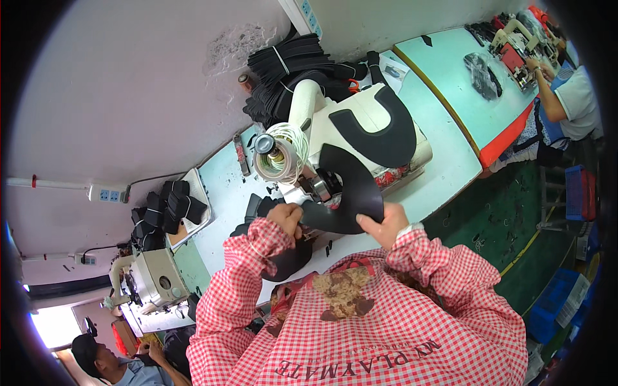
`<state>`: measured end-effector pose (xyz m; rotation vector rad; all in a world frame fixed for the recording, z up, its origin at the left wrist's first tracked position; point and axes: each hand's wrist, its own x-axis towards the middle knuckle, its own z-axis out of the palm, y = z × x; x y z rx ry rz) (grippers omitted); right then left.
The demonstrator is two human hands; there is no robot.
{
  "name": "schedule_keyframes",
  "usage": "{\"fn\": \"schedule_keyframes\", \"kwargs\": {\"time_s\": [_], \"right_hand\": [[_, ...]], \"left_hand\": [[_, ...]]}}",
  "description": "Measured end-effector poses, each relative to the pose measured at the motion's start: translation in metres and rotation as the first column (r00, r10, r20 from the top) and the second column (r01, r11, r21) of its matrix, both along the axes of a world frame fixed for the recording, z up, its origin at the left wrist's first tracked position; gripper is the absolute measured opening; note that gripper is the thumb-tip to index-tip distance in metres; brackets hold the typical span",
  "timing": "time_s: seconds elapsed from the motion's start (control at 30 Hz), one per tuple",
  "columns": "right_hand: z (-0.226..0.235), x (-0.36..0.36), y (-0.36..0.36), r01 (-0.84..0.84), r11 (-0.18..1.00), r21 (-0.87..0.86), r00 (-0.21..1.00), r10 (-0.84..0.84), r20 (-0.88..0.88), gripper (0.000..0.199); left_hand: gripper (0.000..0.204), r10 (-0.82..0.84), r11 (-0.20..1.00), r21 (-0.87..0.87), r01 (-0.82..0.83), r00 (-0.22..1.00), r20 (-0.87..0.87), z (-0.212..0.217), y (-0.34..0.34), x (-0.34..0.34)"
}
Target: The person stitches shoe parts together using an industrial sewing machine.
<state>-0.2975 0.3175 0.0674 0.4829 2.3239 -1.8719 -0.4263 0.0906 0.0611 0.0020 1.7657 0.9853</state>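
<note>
Red checked sleeves (412,309); each hand (286,217) (384,226) pinches a black piece (351,190) over the pale-green table (444,154).

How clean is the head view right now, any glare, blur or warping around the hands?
Head view: left hand and right hand on the black curved piece look sharp; bright glare at the lower-left window; table edges bow near the dark rim.

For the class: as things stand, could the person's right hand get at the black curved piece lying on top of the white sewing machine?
Probably yes. The right hand holds the black piece at the needle; the curved piece lies uncovered on the machine just beyond, nothing between.
</note>
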Motion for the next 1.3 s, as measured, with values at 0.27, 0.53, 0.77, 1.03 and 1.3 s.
{"fn": "schedule_keyframes", "kwargs": {"time_s": [0.27,0.53,0.77,1.03,1.3], "right_hand": [[0.02,0.02,0.008,0.144,0.938,-0.316,0.973,-0.076,0.217,0.026],[0.045,-0.043,0.101,0.409,0.555,0.725,0.841,0.08,-0.536,0.041],[-0.01,-0.035,0.079,0.321,0.451,0.833,0.865,0.219,-0.452,0.031],[-0.014,-0.004,-0.006,-0.262,0.944,0.199,0.892,0.316,-0.324,0.022],[-0.021,-0.005,-0.021,-0.462,0.886,-0.025,0.884,0.458,-0.092,0.028]], "left_hand": [[0.031,-0.216,0.973,-0.154,0.17,0.907,-0.363,-0.007,0.018,-0.026],[0.034,-0.688,0.647,-0.719,0.256,0.602,-0.405,-0.022,-0.045,0.003],[0.027,-0.592,0.771,-0.635,-0.041,0.318,-0.74,-0.052,-0.058,0.027],[0.023,-0.578,0.753,-0.654,-0.068,0.406,-0.708,-0.039,-0.072,0.01],[0.02,-0.687,0.628,-0.776,0.061,0.512,-0.515,-0.008,-0.062,0.0]]}}
